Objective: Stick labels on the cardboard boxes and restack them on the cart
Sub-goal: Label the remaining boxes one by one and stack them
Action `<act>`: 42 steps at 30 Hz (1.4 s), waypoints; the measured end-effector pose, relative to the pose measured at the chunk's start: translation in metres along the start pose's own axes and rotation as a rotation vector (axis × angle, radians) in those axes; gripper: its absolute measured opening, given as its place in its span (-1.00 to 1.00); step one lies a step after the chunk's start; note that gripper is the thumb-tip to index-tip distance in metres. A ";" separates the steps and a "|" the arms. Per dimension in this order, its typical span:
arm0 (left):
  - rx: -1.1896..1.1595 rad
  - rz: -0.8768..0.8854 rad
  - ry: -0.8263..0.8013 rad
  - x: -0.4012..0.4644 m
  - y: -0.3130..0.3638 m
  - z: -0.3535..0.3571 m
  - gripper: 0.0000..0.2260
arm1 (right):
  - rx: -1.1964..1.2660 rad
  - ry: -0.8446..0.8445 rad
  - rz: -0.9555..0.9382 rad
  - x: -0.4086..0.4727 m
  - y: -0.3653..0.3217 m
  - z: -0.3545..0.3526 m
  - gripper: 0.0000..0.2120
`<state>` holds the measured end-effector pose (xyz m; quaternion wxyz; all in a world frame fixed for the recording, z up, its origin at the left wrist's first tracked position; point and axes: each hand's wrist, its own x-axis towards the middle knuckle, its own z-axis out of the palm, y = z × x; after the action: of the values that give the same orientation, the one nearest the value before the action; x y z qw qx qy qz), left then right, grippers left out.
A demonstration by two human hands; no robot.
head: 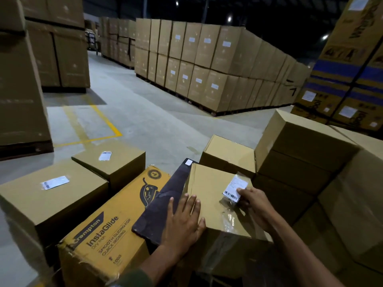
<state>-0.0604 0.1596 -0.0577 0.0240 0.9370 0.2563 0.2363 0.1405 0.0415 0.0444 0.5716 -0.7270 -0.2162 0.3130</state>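
The right hand (251,204) is pinching a label (235,188) onto the plain box (209,195); the left hand (183,219) is lying flat beside it, fingers straight, a printed iron box (107,226) sitting just left.

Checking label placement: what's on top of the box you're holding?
A barcode label in clear film, pinched by the right hand; the left hand lies flat on the box. Beneath the hands is hidden.

I count two hands, the left hand (182,220) and the right hand (256,206), one printed iron carton (107,235), one dark flat box (163,204), and three white labels on the nearby plain boxes.
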 end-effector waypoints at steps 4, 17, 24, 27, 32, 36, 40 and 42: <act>0.006 0.014 0.016 0.000 -0.001 0.002 -0.51 | -0.156 0.068 -0.070 0.008 0.011 -0.001 -0.82; 0.045 0.015 0.020 0.001 -0.002 0.000 -0.50 | -0.330 0.044 -0.144 0.050 -0.001 0.064 -0.80; 0.035 0.038 0.080 0.000 -0.004 0.005 -0.51 | -0.308 -0.024 -0.139 -0.003 0.012 0.036 -0.81; 0.020 0.048 0.093 0.001 -0.004 0.008 -0.50 | -0.306 0.049 -0.105 -0.005 0.010 0.013 -0.84; 0.009 0.052 0.113 0.002 -0.005 0.012 -0.51 | -0.167 0.206 -0.089 0.040 0.011 0.021 -0.80; 0.007 0.062 0.094 0.001 -0.006 0.012 -0.50 | -0.125 0.159 -0.063 0.053 0.013 0.050 -0.81; -0.003 0.060 0.062 0.000 -0.005 0.009 -0.49 | -0.107 0.087 -0.070 0.014 0.009 0.057 -0.89; -0.014 0.052 0.040 0.000 -0.004 0.005 -0.49 | -0.134 0.063 -0.069 0.003 0.012 0.042 -0.86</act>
<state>-0.0601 0.1629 -0.0628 0.0193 0.9382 0.2306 0.2574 0.1126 0.0699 0.0257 0.5389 -0.7652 -0.2433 0.2548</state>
